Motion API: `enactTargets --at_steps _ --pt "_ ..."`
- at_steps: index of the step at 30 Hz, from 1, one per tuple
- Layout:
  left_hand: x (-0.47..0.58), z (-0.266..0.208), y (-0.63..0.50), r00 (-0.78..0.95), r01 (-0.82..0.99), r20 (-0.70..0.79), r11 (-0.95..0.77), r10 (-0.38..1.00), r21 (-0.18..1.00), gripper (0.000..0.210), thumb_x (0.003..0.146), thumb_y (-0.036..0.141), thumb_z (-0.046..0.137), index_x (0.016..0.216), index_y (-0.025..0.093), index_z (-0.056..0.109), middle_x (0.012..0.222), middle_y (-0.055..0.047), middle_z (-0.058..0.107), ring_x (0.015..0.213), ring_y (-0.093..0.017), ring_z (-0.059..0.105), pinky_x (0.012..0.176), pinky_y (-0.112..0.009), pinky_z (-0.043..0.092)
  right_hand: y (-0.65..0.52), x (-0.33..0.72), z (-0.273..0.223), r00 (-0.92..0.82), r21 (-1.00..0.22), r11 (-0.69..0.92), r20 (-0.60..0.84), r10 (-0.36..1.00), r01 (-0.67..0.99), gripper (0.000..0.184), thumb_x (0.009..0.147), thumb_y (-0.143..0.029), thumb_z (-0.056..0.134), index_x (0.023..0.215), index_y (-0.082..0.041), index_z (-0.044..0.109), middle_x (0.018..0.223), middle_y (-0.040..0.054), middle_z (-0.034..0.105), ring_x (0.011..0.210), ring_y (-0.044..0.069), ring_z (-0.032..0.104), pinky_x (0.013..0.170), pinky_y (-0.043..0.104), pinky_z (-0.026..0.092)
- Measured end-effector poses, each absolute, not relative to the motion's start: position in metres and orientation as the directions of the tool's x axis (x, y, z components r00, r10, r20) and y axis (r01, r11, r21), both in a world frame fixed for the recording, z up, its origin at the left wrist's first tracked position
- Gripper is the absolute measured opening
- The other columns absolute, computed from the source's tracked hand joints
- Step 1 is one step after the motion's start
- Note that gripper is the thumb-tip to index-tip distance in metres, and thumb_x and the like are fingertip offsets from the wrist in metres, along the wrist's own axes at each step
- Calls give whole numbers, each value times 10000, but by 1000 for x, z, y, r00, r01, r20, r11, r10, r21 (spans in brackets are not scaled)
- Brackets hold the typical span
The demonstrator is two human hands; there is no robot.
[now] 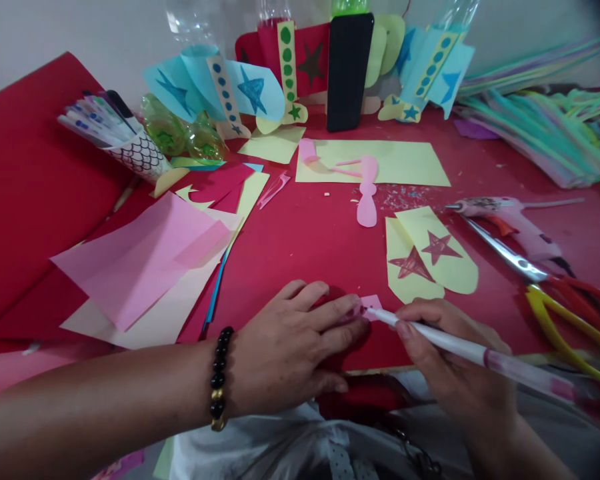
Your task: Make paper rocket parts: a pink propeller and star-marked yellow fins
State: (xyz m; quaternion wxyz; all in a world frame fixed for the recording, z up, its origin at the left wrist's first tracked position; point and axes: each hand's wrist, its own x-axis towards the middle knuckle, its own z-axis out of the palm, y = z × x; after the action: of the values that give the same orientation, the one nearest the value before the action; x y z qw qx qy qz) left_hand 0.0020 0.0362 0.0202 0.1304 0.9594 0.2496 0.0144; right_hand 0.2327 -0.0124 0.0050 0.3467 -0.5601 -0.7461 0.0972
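My left hand (293, 340) lies flat near the front edge of the red table, its fingers stretched out. Its fingertips press on a small pink paper piece (374, 304), most of which they cover. A white felt-tip pen (447, 340) with a dark pink band is gripped in my right hand (460, 373). The pen's tip touches or nearly touches the pink piece, beside dark marks. Just beyond my right hand lie two pale yellow paper cutouts (457, 277) with reddish-brown stars. Farther back is a pink bow-shaped paper cutout (367, 208).
Scissors (535, 272) and a pink glue gun (523, 223) lie at the right. Coloured paper sheets (145, 260) are piled at the left, near a cup of pens (143, 153). Paper-decorated bottles (200, 73) and a black phone (350, 73) stand at the back.
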Motion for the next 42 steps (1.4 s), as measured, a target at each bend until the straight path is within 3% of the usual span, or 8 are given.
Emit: enactTargets --at_steps 42 --pt "2 21 37 878 471 -46 -845 476 253 647 903 621 495 1443 275 409 1507 -10 407 1229 -288 389 1004 -462 319 -8 230 9 -144 -566 338 359 922 752 39 861 -215 587 825 -221 600 628 -38 628 496 110 565 490 232 427"
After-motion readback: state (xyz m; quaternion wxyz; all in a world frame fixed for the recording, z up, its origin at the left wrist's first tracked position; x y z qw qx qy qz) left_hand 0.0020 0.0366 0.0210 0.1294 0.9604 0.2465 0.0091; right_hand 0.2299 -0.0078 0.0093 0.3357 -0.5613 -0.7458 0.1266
